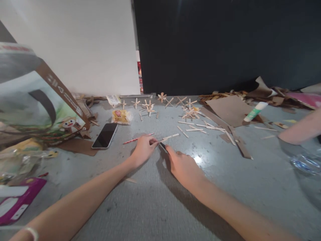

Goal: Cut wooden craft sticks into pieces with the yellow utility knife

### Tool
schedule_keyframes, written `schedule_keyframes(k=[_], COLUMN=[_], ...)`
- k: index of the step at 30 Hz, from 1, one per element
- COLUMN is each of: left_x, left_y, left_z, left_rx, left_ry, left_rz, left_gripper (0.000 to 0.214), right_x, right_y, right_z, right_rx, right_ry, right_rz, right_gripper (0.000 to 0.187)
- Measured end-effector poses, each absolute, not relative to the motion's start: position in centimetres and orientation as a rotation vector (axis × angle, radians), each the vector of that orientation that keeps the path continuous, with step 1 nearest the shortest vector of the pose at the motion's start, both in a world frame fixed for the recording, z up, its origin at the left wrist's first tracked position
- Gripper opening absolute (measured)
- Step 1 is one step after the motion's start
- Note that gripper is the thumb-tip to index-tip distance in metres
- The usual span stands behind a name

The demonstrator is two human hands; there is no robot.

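Observation:
My left hand (pixel 143 149) rests on the grey table (pixel 160 201), its fingers pinched on one end of a pale wooden stick (pixel 170 136) that lies flat. My right hand (pixel 182 165) is closed round a small dark tool (pixel 163 146) whose tip meets the stick near my left fingertips; I cannot name the tool. A pink striped stick (pixel 136 139) lies just behind my left hand. Loose wooden sticks (pixel 200 127) and several star shapes made of crossed sticks (pixel 150 107) are spread farther back.
A phone (pixel 104 135) lies face up at the left. A printed cardboard box (pixel 37 97) and packets stand at far left. A glue stick (pixel 255 111) rests on cardboard scraps (pixel 230 110) at back right. Another person's arm (pixel 301 130) reaches in at right.

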State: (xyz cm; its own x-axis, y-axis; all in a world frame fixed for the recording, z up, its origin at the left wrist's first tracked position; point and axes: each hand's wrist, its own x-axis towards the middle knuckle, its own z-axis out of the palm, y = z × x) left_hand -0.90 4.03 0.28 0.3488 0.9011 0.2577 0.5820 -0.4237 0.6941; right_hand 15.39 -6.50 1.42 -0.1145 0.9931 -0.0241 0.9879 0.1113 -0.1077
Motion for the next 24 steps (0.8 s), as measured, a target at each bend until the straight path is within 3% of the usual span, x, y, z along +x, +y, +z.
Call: schedule_keyframes(k=[12,24], left_x=[-0.94,-0.98], left_y=[4.06,4.25], left_z=[0.67,0.27], left_rx=[2.148,2.107], left_ry=[1.28,1.277], left_rz=[0.839,0.866], left_gripper=[0.018,0.016], right_x=[15.64,15.22], right_y=[-6.1,-6.29], right_z=[0.65,1.4], right_rx=[-1.977,-2.026], right_ry=[-2.236,-2.335], right_rz=[0.123,0.059], right_gripper=[0.051,0.06])
